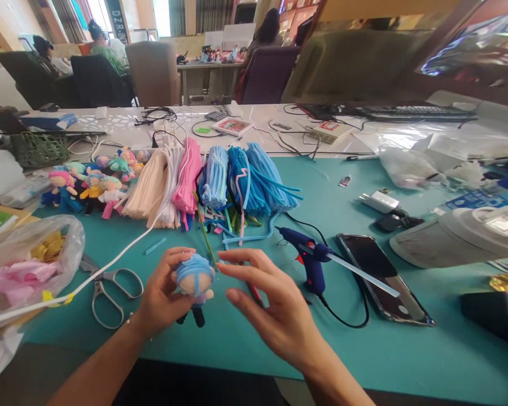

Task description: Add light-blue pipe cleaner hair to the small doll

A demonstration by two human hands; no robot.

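Doll (195,283), low and left of centre in the frame, is pinched in the grip of the left hand (161,296), its long axis head-up and feet-down, with the right hand (275,304) just beside it rightward, fingers parted, seemingly holding nothing.

We read only "DZR" on the dark upright strip (117,21) at the back, letters after it too blurred.
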